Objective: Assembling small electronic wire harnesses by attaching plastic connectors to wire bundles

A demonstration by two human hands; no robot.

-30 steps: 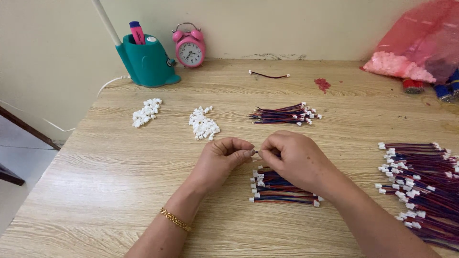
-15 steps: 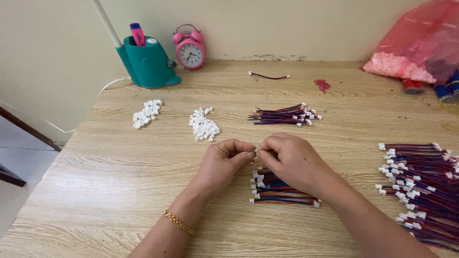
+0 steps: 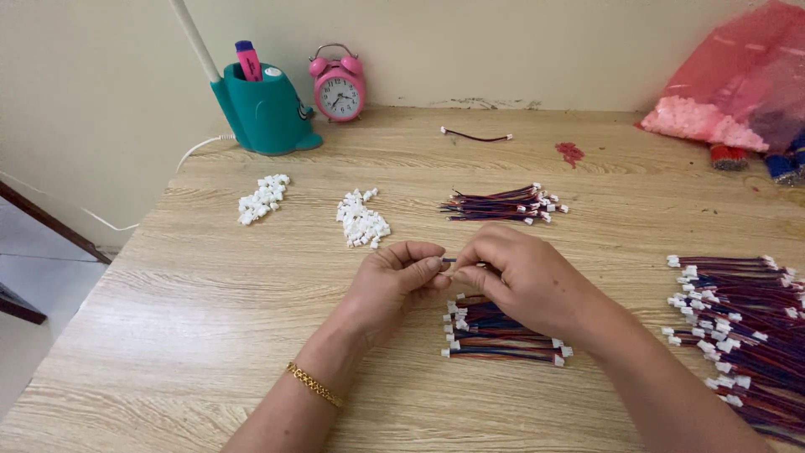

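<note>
Change: since a second ago the hands have barely shifted; fingertips remain together at table centre, slightly lower in view, and the piles are unmoved.
Left hand (image 3: 392,281): pinched, thumb and forefinger closed on the near end of a short wire (image 3: 449,260); what sits under the fingertips is hidden.
Right hand (image 3: 527,278): curled over, fingers closed on the other part of the wire; most of its length is covered.
Wire position: held just above the table (image 3: 210,335), over the near bundle (image 3: 501,334), between both hands.
Handling (judged): very light, thin, limp; bends freely, so hold it close to the end. The tip is small and likely slips; pinch with the fingertips, not the palm.
Fragility (judged): strands kink or pull out if tugged hard.
Nearby: white connectors (image 3: 362,220), a second heap (image 3: 263,198), far bundle (image 3: 503,204), large bundle (image 3: 746,327) at right.
Back edge: clock (image 3: 338,84), teal holder (image 3: 262,109), pink bag (image 3: 738,84).
</note>
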